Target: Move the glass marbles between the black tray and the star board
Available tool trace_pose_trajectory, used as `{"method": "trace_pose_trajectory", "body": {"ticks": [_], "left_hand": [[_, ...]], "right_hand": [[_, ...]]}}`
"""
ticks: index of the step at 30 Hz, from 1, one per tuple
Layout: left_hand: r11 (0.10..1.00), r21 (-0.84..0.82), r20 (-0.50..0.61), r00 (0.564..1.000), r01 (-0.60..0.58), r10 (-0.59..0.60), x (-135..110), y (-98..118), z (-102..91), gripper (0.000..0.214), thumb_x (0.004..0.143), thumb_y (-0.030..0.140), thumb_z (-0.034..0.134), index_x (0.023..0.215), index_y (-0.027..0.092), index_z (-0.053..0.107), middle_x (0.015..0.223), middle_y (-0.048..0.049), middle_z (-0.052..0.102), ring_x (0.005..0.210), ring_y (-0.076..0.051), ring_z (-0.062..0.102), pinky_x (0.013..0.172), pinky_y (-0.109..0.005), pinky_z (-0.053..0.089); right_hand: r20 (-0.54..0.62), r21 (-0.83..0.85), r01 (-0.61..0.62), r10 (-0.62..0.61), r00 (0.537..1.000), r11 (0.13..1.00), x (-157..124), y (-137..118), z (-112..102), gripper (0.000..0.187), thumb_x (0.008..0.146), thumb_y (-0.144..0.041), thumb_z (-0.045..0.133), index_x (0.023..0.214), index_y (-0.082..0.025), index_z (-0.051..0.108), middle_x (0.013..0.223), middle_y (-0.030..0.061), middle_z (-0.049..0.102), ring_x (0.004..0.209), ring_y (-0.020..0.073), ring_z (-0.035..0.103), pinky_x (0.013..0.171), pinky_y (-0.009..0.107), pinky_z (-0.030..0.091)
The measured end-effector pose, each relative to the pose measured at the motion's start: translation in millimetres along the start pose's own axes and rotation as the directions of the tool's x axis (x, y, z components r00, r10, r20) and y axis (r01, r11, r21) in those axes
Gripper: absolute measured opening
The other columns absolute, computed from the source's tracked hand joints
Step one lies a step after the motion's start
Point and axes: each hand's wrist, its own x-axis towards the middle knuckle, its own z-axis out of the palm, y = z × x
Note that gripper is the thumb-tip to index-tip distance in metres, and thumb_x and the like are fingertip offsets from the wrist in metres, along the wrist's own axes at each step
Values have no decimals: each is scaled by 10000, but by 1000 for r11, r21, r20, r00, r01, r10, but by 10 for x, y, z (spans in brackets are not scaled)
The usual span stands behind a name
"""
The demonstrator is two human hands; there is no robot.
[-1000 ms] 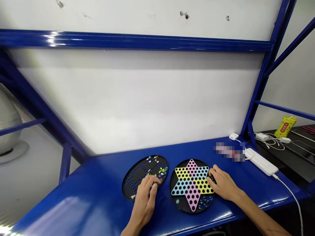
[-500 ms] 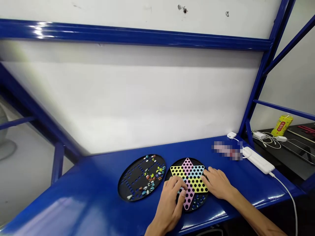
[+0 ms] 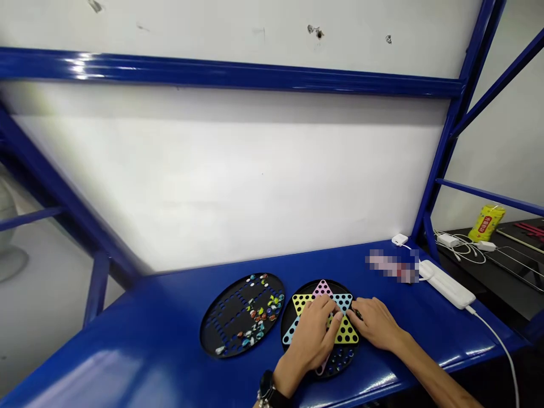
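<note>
A Chinese checkers board (image 3: 346, 334) with a star of pink, yellow and blue points lies on the blue table, its round black rim around the star. My left hand (image 3: 314, 331) is over the middle of the star, fingers curled down and thumb close to the index finger. Whatever may be between those fingertips is hidden. At the board's right edge, my right hand (image 3: 376, 323) has bent fingers and thumb against the rim. Dark blue marbles (image 3: 341, 358) lie in the black part near the front. A watch (image 3: 267, 385) is on my left wrist.
Left of the board lies a round black lid (image 3: 225, 314) with slots, holding colourful marbles (image 3: 259, 326). A white power strip (image 3: 447, 284) with a cable (image 3: 495, 331) lies to the right. Blue frame bars (image 3: 238, 73) stand before a white panel. A yellow packet (image 3: 487, 222) stands beyond.
My left hand has moved up and right over the star's middle, and its watch has come into view. My right hand stays at the rim, fingers more bent. The view has tilted slightly upward.
</note>
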Motion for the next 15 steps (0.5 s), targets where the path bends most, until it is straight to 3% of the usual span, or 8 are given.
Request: {"method": "trace_pose_trajectory", "body": {"ticks": [8,15], "left_hand": [[999,37,11,1000,1,-1,140,-68,33,347,1034,333,289,851,219,561,886,-37,608,833,-192,561,774,-341,439],[998,64,93,996,0,-6,185,-48,101,255,1010,303,365,901,217,580,933,-42,622,880,-197,577,797,-342,436]], "right_hand": [[-25,176,-38,43,999,984,-1,21,-2,378,1020,-351,357,733,-202,553,773,23,657,722,174,608,660,287,340],[-97,587,-85,174,980,805,72,139,18,445,1005,-487,352,664,-209,419,658,-17,508,631,143,450,623,273,355]]}}
